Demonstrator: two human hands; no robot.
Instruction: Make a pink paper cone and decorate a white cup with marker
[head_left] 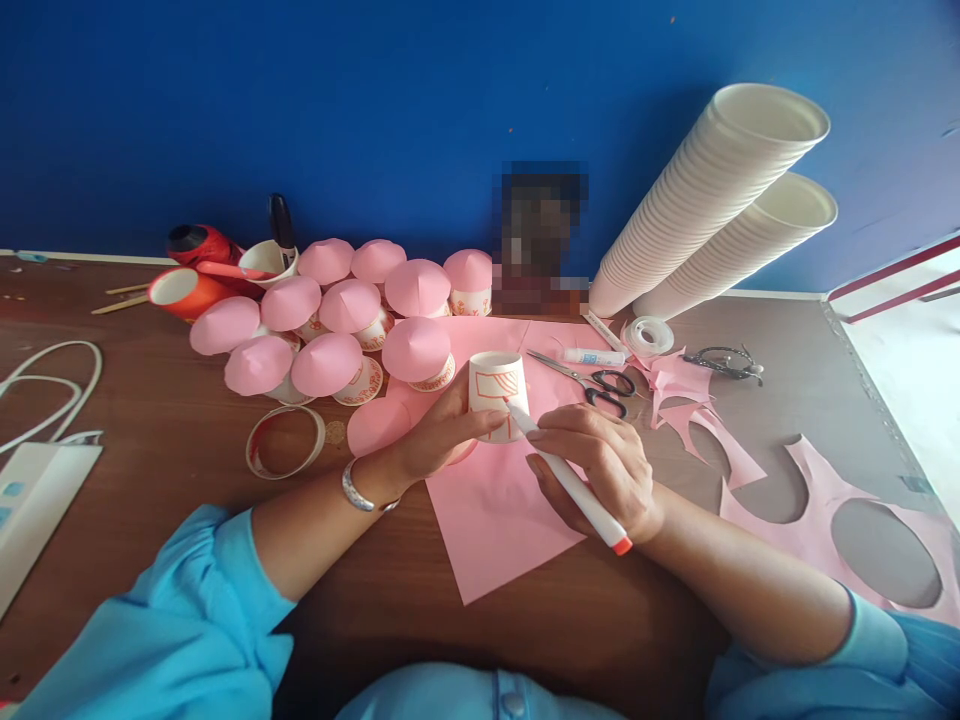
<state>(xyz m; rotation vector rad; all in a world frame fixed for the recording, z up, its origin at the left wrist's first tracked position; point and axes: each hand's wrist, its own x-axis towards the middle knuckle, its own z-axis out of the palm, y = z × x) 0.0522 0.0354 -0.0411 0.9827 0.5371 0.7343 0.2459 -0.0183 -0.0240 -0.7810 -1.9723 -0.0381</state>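
Note:
My left hand [442, 430] is closed around the side of a white paper cup [497, 366] that stands upside down, its base upward. Red-orange lines form a window-like shape on the cup's near side. In my right hand [600, 465] is a white marker pen [577, 490] with an orange end, held like a pencil. Its tip meets the cup's wall beside the drawn lines. Beneath both hands lie pink paper sheets [502, 540]. A pink paper disc [379, 428] rests beside my left wrist.
Several cups with pink paper cones [418, 288] stand at the back left. Tall cup stacks [705, 190] lean against the blue wall. Scissors [592, 380], a glue tube [592, 356], a tape roll [649, 336] and pink offcuts [810, 520] lie right. A ring [319, 450] and power strip [45, 500] lie left.

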